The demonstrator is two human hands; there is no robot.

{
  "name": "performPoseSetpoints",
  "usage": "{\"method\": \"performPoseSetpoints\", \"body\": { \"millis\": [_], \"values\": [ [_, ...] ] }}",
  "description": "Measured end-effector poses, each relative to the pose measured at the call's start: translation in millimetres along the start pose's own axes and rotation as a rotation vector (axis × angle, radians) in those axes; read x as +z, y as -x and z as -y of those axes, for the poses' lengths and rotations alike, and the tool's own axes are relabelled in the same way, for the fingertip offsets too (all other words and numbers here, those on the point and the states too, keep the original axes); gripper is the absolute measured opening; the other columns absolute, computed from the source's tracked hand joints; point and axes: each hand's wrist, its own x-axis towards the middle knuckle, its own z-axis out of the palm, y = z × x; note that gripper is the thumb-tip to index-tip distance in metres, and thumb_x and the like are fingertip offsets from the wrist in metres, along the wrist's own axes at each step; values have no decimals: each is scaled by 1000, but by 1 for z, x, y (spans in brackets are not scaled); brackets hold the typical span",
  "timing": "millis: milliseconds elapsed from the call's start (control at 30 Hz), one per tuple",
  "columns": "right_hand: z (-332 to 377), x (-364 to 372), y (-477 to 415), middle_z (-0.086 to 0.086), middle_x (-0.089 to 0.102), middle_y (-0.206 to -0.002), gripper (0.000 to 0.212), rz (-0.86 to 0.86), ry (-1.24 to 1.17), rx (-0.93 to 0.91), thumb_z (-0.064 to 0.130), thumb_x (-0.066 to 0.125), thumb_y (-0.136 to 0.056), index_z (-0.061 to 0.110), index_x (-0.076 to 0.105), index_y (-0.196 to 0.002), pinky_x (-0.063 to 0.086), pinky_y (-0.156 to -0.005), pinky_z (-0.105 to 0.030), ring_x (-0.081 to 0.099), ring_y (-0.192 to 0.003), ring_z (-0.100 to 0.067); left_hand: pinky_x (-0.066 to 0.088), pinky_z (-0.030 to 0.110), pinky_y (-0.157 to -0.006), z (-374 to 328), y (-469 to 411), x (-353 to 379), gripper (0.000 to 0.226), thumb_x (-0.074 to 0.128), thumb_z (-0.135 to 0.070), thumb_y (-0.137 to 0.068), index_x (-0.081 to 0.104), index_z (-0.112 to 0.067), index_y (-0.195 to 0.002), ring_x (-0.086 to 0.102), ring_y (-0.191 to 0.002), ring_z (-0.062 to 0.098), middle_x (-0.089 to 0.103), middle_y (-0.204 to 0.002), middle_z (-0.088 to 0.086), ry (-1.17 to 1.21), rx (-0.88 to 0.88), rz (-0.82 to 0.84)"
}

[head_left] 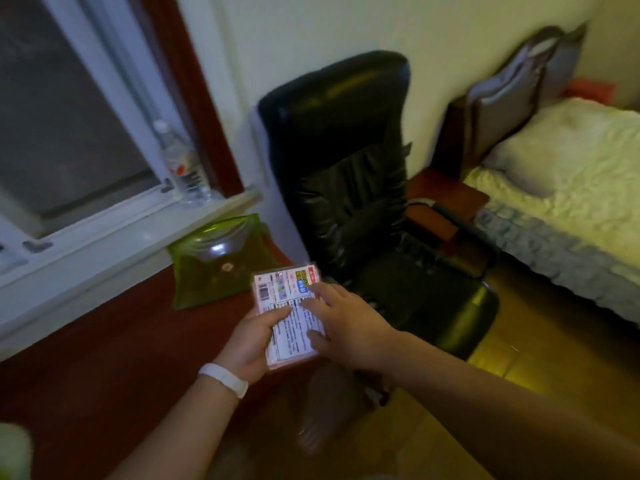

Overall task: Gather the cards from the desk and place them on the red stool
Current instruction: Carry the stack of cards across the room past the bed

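My left hand [254,337] grips the stack of white printed cards w/ barcode [289,313] from below, held above the dark red worktop [104,358] edge. My right hand [341,322] lies flat on top, fingers spread, pressing the stack; black leather chair [346,188] is beyond.

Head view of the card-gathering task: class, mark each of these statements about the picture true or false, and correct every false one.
1. Both hands are on the stack of cards. True: left hand, right hand.
2. The top card shows a barcode. True.
3. A clear bottle stands on the black chair. False: it stands on the windowsill.
4. The left wrist wears a red band. False: the wristband is white.
5. A green bag lies on the desk. True.
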Motion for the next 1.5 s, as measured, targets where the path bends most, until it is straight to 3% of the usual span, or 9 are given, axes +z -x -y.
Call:
{"method": "performPoseSetpoints", "body": {
  "millis": [200, 500, 800, 933, 1333, 1500],
  "values": [
    [-83, -30, 86, -5, 27, -155, 57, -40, 36, 190, 44, 49, -94, 24, 32, -145, 27, -112, -42, 25, -140, -23, 58, 47, -75, 44, -17, 120, 30, 51, -6, -96, 58, -15, -124, 72, -93, 35, 73, -110, 21, -127, -64, 135],
    [-154, -72, 217, -5, 30, -154, 54, -200, 57, 521, 42, 49, -94, 21, 36, -143, 29, -110, -36, 28, -138, -22, 57, 48, -79, 106, -34, 267, 34, 51, -9, -96, 57, -13, -130, 69, -103, 36, 70, -118, 22, -334, -205, 423],
    [-204, -91, 307, -9, 33, -151, 53, -284, 23, 867, 38, 52, -92, 18, 39, -140, 37, -106, -43, 32, -135, -26, 57, 46, -76, 169, -64, 389, 35, 53, -5, -93, 58, -9, -128, 69, -97, 38, 68, -118, 26, -501, -351, 662],
    [-232, -99, 331, -8, 36, -148, 50, -305, 26, 983, 39, 53, -92, 18, 42, -136, 39, -102, -40, 37, -129, -25, 57, 48, -75, 196, -86, 436, 34, 55, -6, -93, 59, -10, -127, 70, -95, 38, 70, -113, 24, -544, -426, 730],
    [-349, -154, 324, -5, 31, -152, 54, -318, 37, 1228, 41, 53, -93, 20, 38, -141, 34, -109, -37, 33, -135, -22, 46, 64, -99, 209, -194, 569, 41, 61, -16, -90, 56, -11, -130, 63, -113, 44, 65, -124, 26, -664, -526, 937],
    [-376, -170, 341, -1, 33, -150, 52, -352, 63, 1340, 40, 53, -93, 23, 39, -140, 29, -109, -32, 31, -135, -17, 52, 57, -91, 226, -203, 621, 37, 58, -12, -92, 57, -9, -129, 63, -112, 44, 65, -124, 27, -667, -585, 1036]
  ]
}}
